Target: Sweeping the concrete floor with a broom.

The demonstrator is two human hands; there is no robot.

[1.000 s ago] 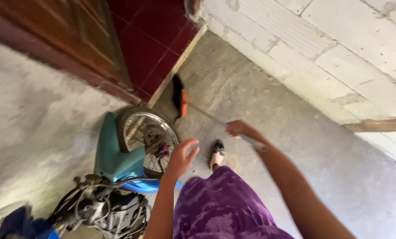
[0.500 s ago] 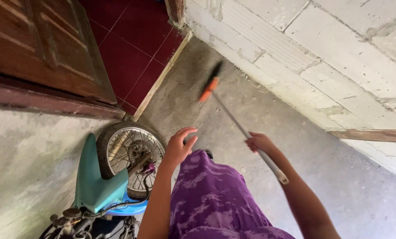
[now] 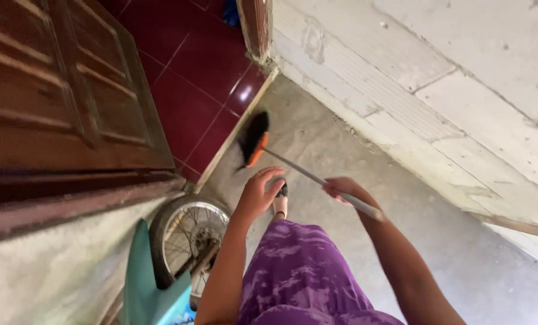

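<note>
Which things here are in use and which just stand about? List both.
In use: broom, its handle gripped by the right hand; left hand open, holding nothing; concrete floor under the bristles.

Standing about: motorbike wheel, teal fender, wooden door, red tiles.

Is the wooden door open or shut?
Open: the wooden door stands swung aside, and red floor tiles show through the doorway beside it.

Worn on the head, tilted steeply down along purple skirt and both forearms, close above concrete floor, facing doorway threshold.
</note>
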